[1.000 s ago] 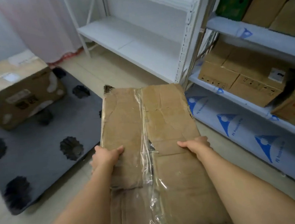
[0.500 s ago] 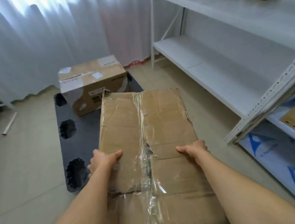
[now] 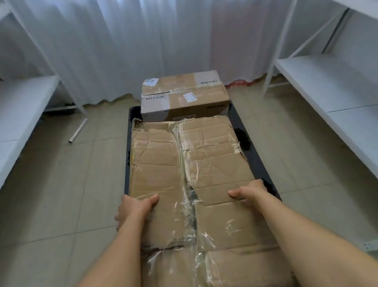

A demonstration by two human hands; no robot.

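Observation:
I carry a long worn cardboard box (image 3: 211,155) with clear tape down its middle, held out in front of me. My left hand (image 3: 134,207) grips its left edge, thumb on top. Its right edge is gripped by my right hand (image 3: 248,194) the same way. The box hangs over a black pallet (image 3: 255,154) on the floor. At the pallet's far end sits a second, smaller cardboard box (image 3: 183,96) with white labels.
White metal shelving stands on the left (image 3: 11,116) and on the right (image 3: 337,81). A white curtain (image 3: 152,33) covers the far wall. A short white tube (image 3: 78,130) lies on the tiled floor at left.
The view has swung left from the stocked shelves to face the curtain. The pallet and the smaller box now lie straight ahead under the carried box. Both hands keep their grip.

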